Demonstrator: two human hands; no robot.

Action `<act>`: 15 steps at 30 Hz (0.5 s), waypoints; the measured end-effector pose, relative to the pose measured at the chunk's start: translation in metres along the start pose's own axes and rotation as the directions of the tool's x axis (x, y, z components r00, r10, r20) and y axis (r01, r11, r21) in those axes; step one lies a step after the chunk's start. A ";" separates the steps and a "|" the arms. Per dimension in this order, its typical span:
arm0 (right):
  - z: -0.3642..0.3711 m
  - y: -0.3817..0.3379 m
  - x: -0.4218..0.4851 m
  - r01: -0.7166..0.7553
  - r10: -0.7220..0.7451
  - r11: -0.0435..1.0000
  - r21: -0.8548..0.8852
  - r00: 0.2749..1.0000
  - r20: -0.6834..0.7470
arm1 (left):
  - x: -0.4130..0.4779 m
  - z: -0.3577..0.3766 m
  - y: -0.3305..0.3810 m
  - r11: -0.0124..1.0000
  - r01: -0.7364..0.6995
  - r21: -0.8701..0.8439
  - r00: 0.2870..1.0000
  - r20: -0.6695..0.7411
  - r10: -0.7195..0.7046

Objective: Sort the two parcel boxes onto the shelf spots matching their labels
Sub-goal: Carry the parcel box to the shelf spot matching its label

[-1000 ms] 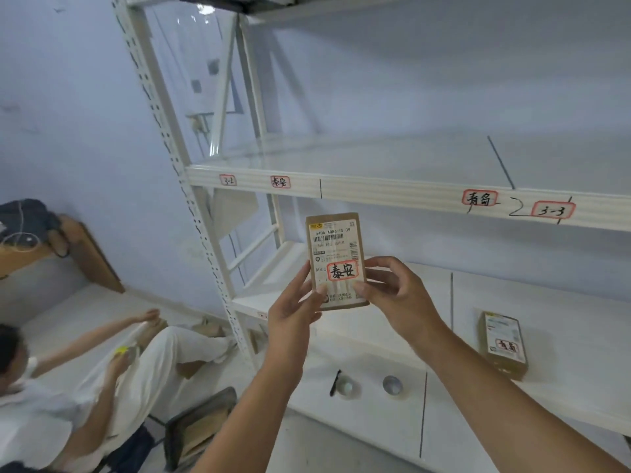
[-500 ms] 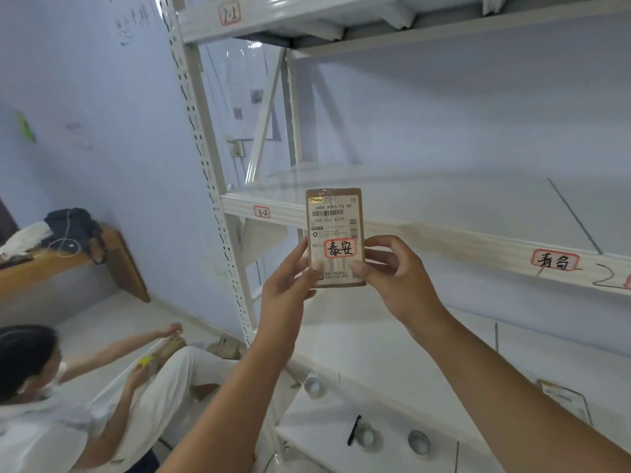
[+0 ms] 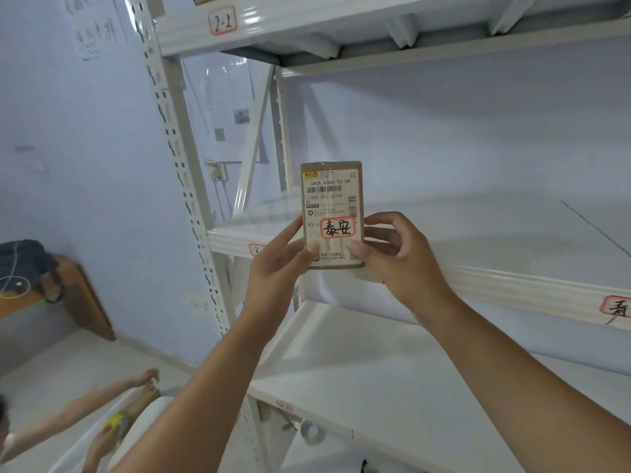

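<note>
I hold a small brown parcel box [image 3: 330, 199] upright in front of the white shelf unit, its shipping label facing me with handwritten characters in a red outline. My left hand [image 3: 273, 271] pinches its lower left edge and my right hand [image 3: 399, 254] pinches its lower right edge. Behind the box runs the middle shelf [image 3: 495, 288], with a red-outlined tag [image 3: 618, 310] at the far right of its front edge and another tag mostly hidden behind my left hand. The second parcel is out of view.
An upper shelf edge carries a tag reading 2-2 [image 3: 222, 21]. A perforated upright post [image 3: 186, 186] stands at left. A seated person [image 3: 78, 418] is on the floor at lower left. A wooden bench [image 3: 73, 302] with dark cloth is by the wall. A tape roll [image 3: 312, 431] lies on a low shelf.
My view has tilted upward: the shelves have slid down in the frame and the second parcel on the lower shelf has left view. Both hands have raised the box slightly.
</note>
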State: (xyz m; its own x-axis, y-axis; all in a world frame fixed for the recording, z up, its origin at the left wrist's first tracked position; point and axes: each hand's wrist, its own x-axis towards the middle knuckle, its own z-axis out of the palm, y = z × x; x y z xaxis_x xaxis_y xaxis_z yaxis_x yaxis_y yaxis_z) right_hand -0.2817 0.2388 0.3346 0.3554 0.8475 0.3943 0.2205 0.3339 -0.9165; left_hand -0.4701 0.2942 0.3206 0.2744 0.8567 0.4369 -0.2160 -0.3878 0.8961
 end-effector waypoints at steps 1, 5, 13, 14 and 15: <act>0.004 0.000 0.004 0.005 -0.005 1.000 -0.002 1.000 -0.023 | 0.010 -0.006 0.000 1.000 -0.011 -0.001 1.000 0.026 0.011; 0.022 -0.001 0.017 0.000 -0.004 1.000 -0.027 0.990 -0.142 | 0.050 -0.027 -0.002 1.000 -0.029 0.010 0.987 0.157 0.027; 0.040 -0.005 0.033 -0.058 0.009 0.987 -0.151 0.951 -0.308 | 0.112 -0.042 -0.007 0.999 -0.013 0.040 0.934 0.358 -0.002; 0.040 -0.005 0.035 -0.061 0.010 0.987 -0.151 0.948 -0.319 | 0.119 -0.042 -0.010 0.998 -0.013 0.059 0.929 0.371 -0.010; 0.040 -0.005 0.036 -0.065 0.012 0.986 -0.152 0.946 -0.324 | 0.125 -0.042 -0.012 0.997 -0.013 0.077 0.924 0.382 -0.018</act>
State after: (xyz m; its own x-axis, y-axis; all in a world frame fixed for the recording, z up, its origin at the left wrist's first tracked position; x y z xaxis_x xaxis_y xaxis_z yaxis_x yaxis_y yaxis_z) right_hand -0.3065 0.2843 0.3504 0.6332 0.6719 0.3841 0.3327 0.2117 -0.9189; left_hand -0.4728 0.4200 0.3610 0.6154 0.6683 0.4178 -0.1467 -0.4237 0.8938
